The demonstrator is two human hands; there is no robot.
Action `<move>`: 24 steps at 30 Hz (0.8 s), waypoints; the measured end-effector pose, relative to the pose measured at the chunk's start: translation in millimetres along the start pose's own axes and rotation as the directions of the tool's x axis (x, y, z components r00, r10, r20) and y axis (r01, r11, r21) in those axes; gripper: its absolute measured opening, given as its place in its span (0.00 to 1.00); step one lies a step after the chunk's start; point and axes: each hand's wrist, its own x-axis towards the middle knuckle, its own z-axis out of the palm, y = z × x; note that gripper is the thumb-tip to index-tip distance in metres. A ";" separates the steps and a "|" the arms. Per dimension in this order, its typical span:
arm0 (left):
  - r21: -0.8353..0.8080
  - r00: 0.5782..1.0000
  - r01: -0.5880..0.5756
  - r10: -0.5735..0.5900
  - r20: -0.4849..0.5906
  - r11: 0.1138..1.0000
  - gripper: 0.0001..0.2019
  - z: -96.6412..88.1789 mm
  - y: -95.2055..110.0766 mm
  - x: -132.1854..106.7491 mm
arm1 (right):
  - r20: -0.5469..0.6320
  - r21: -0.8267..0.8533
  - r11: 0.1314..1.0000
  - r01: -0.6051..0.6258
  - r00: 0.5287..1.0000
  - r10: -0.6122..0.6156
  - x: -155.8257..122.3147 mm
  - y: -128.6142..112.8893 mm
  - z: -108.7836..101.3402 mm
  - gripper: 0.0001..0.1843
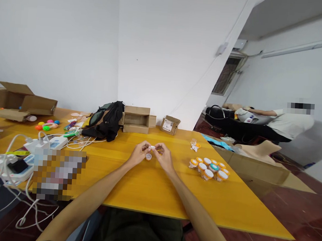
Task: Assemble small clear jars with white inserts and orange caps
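Observation:
Over the middle of the yellow table (134,191), my left hand (140,152) and my right hand (162,156) meet with fingertips pinched together. Between them they hold a small white piece (151,148) with dark marks on it; its kind is too small to make out. Just below the fingers stands a small clear plastic cup (148,157) without a lid, close to my left fingertips. To the right of my right hand is a cluster of small clear jars (208,174) with white-topped orange lids, one of them teal.
Small white and orange parts (194,146) lie behind the jars. Two cardboard boxes (135,128) (170,124) and a black backpack (106,122) stand along the back. Power strips (50,144), tangled white cables and a blurred flat object (61,174) occupy the left. Another person (291,123) is at the far right.

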 end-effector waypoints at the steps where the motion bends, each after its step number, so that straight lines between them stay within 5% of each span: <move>1: -0.002 1.000 0.005 -0.005 0.000 1.000 0.10 0.0 0.0 0.1 | 0.003 0.003 1.000 0.003 1.000 -0.003 -0.1 0.5 0.3 0.16; 24: 0.005 0.999 0.020 -0.020 0.044 1.000 0.15 -2.4 -3.5 -0.4 | 0.137 0.000 1.000 0.003 0.991 -0.003 1.8 0.1 -9.3 0.17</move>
